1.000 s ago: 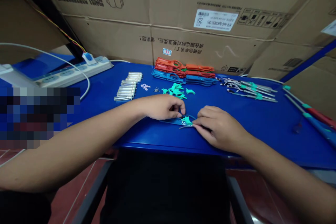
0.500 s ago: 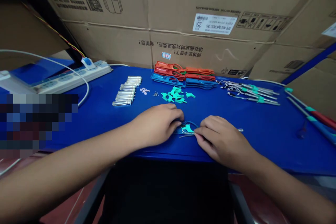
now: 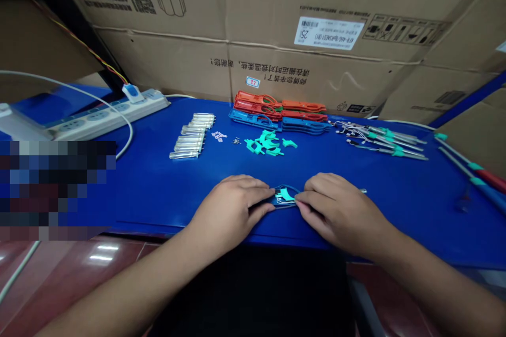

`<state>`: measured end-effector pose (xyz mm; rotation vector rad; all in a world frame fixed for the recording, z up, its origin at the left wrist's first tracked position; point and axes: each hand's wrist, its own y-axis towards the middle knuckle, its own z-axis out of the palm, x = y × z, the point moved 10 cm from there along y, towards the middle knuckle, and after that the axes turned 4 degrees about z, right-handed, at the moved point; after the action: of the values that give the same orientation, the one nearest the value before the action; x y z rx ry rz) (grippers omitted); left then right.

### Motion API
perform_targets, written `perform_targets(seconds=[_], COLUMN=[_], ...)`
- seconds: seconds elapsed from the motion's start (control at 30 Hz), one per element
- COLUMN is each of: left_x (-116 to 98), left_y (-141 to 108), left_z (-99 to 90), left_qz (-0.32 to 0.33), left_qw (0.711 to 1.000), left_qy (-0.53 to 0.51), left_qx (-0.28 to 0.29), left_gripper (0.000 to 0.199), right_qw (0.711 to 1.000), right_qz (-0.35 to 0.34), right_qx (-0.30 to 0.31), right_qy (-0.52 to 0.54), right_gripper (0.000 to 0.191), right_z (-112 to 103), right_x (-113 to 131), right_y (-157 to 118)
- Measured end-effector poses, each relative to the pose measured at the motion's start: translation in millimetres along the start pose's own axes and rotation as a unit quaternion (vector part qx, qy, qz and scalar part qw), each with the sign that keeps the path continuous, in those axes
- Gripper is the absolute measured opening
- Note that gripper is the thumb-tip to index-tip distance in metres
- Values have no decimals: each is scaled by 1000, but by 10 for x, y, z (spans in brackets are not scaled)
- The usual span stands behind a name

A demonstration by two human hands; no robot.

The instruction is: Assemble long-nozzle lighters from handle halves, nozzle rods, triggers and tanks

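Between my two hands lies a blue plastic shell (image 3: 293,188), close over the front part of the table. A curved mint-green piece (image 3: 285,194) sits in it, with thin white wires (image 3: 285,201) running beneath. My left hand (image 3: 233,208) is closed on the shell's left end, thumb below and fingers above. My right hand (image 3: 336,208) pinches its right end near the wires. The fingers cover both ends of the shell. A small clear tip (image 3: 363,191) shows just beyond my right hand.
Behind my hands are loose mint-green pieces (image 3: 269,142), stacked red and blue shells (image 3: 256,108), clear tubes (image 3: 187,142), small pins (image 3: 236,141) and pale clips (image 3: 219,137). Wired metal rods (image 3: 399,142) lie right. A power strip (image 3: 98,116) stands left; a cardboard box (image 3: 190,52) borders the back.
My left hand has shifted its grip, its thumb now lower on the shell's left end. My right hand stays nearly in place. The view has moved slightly.
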<state>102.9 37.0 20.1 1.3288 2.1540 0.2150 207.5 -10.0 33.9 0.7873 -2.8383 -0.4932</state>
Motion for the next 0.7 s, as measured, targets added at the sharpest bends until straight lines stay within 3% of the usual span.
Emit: perform_targets(seconds=[0.13,0.53,0.7], left_x=[-45,27,67], left_y=[-36,14,-6], left_z=[3,38,60], left_qz=[19,-73,-96], left_qw=[999,996,993], left_qy=[32,-24,-46], left_qx=[-4,47,41], left_gripper=[23,15,26], right_qw=[1000,1000,998], right_qz=[4,-23,-50], right_qx=[8,17,14], right_qy=[10,13,21], right_gripper=[23,23,24], right_z=[24,80,114], right_x=[9,71,122], right_y=[4,37,5])
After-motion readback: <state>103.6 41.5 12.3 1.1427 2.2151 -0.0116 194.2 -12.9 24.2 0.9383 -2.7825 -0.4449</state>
